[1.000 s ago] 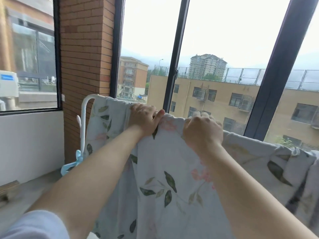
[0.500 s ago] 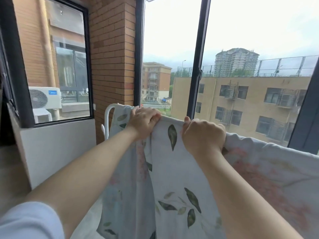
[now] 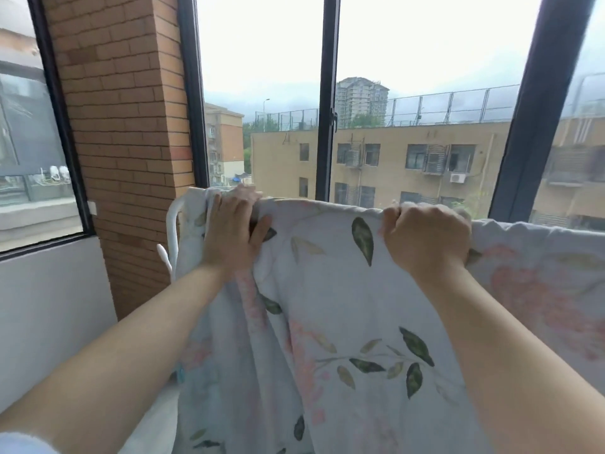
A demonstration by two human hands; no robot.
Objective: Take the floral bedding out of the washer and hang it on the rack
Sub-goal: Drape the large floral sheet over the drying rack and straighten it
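The bedding (image 3: 327, 306) hangs over the top of the white rack (image 3: 172, 231) by the window (image 3: 422, 54), and most of it drops down the near side in soft folds. The left hand (image 3: 234, 234) grips the top edge near the rack's left end, fingers bent over the cloth, and the right hand (image 3: 425, 237) is curled tight round a bunch of the edge further right. It looks soft and floppy, likely damp and heavy, so it may slide; best held along the top edge, hands wide apart.
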